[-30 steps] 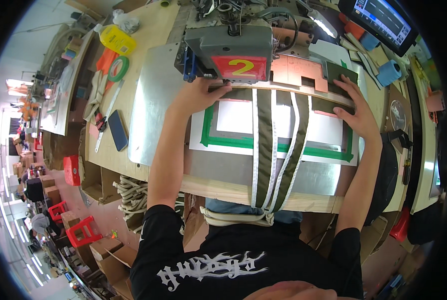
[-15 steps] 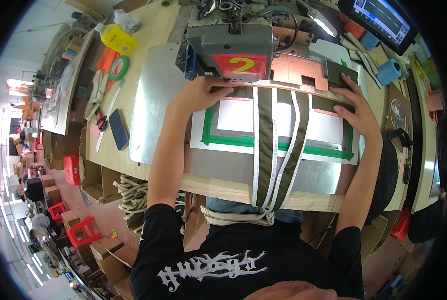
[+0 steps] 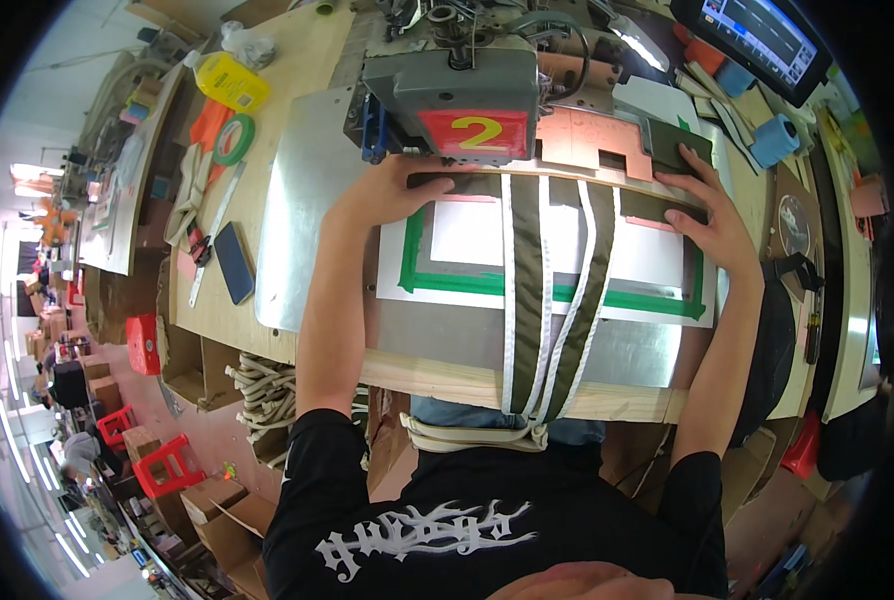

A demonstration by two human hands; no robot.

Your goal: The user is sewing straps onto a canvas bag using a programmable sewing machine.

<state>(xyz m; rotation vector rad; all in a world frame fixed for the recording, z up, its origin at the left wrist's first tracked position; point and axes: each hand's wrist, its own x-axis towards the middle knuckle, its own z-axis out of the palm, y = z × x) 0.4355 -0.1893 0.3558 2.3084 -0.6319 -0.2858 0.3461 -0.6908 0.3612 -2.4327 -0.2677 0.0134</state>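
Note:
An olive fabric strip [image 3: 650, 204] runs sideways beneath the grey head of a sewing machine [image 3: 452, 95]. My left hand [image 3: 382, 195] grips its left end, the thumb along the near edge and the fingertips partly hidden by the machine head. At the right end my right hand [image 3: 715, 222] holds the strip between thumb and fingers, its fingertips near a dark plate [image 3: 675, 148]. Two olive straps with white edges [image 3: 529, 265] come down from the strip and hang over the table's front edge. Below them lies a white sheet framed with green tape [image 3: 447, 282].
Copper-coloured plates [image 3: 592, 138] sit behind the strip. On the left of the table [image 3: 277, 345] are a phone [image 3: 234, 262], a steel ruler [image 3: 212, 245], green tape roll [image 3: 232, 140] and yellow bottle [image 3: 227, 82]. A screen [image 3: 757, 45] stands back right, near a blue thread spool [image 3: 775, 140].
The whole view has shifted slightly. Both hands keep their hold on the strip, and the straps hang as before.

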